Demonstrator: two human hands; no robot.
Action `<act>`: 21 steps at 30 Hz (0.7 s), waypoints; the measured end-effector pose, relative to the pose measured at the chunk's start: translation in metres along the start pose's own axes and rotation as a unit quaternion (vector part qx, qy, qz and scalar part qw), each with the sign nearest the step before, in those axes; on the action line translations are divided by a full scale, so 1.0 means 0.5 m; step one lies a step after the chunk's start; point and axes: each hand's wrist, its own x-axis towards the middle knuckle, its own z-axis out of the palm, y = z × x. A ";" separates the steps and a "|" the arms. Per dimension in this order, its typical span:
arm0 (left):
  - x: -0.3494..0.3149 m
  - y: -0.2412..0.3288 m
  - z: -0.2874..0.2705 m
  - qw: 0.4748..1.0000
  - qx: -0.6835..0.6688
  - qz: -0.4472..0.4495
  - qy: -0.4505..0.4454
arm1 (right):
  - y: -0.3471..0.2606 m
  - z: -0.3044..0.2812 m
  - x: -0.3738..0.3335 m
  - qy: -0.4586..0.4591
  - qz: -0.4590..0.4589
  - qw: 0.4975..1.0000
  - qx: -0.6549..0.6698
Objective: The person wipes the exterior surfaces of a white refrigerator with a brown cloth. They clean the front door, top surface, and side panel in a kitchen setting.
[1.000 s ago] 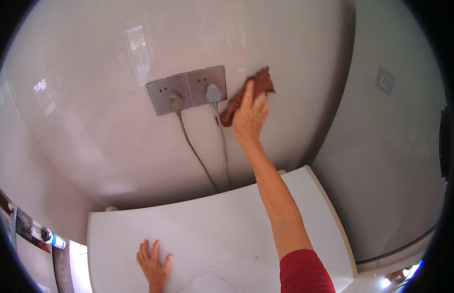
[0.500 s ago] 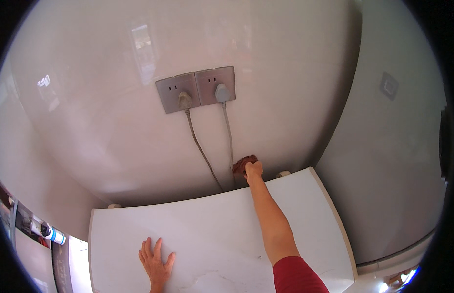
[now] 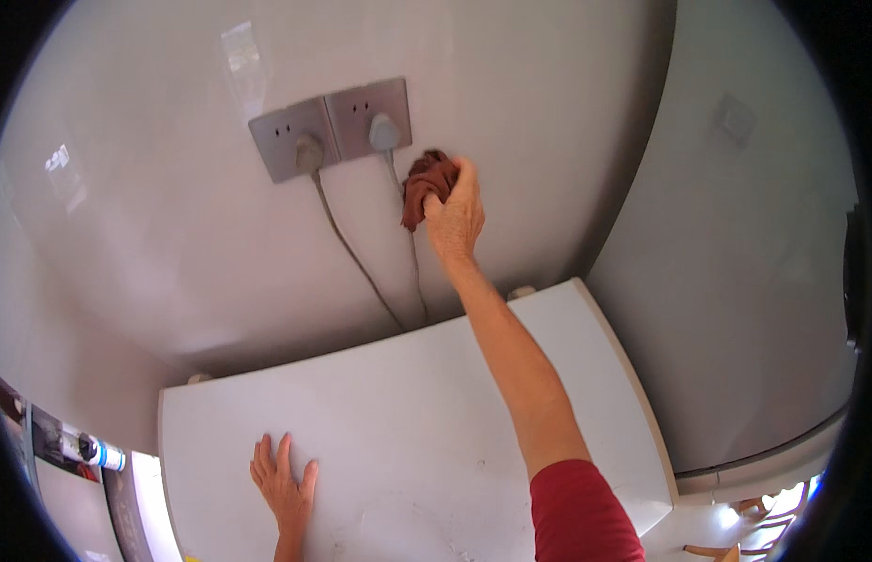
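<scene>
My right hand [image 3: 457,217] grips a crumpled reddish-brown cloth [image 3: 426,190] against the glossy wall [image 3: 511,112], just below and right of the socket plates. Part of the light grey power cord [image 3: 416,267] runs behind the cloth, and its plug [image 3: 384,133] sits in the right socket plate [image 3: 398,94]. In the left socket plate [image 3: 272,140] a second, beige plug [image 3: 309,153] is fitted, with a cord [image 3: 347,245] hanging down. My left hand [image 3: 284,487] lies flat with fingers spread on the white top of a box-shaped appliance [image 3: 389,412].
Both cords drop into the narrow gap between wall and appliance. A tall grey panel [image 3: 726,281] rises at the right. Bottles [image 3: 100,452] stand on a shelf at the far left. Wooden furniture [image 3: 726,551] shows at lower right.
My right hand has moved the cloth up the wall from near the appliance's back edge to beside the sockets. The view has shifted a little; my left hand still rests on the top.
</scene>
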 end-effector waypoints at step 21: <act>0.005 -0.007 0.012 0.999 0.020 0.025 0.017 | 0.265 -0.195 -0.231 -0.191 -0.118 0.922 -0.315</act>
